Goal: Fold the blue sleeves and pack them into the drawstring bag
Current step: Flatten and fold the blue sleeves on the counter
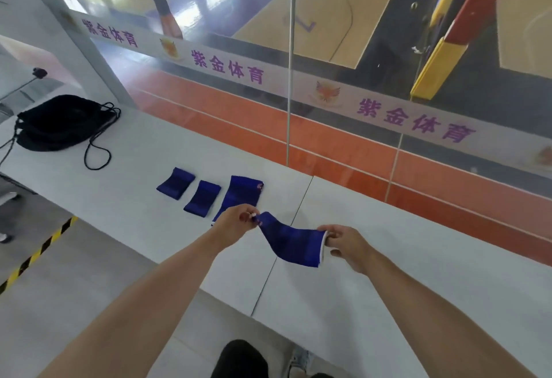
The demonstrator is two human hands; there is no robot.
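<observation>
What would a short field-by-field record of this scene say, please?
held sleeve: blue, stretched in the air between both hands
left hand: pinches one end
right hand: grips the white-edged end
folded sleeves: two, side by side on the white counter
unfolded sleeve: flat on the counter, right of them
drawstring bag: black, at the counter's far left, apart from the sleeves

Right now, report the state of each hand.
Left hand: closed, pinching one end of the blue sleeve, which is held above the table.
Right hand: closed, gripping the white-edged end of the same sleeve.
</observation>
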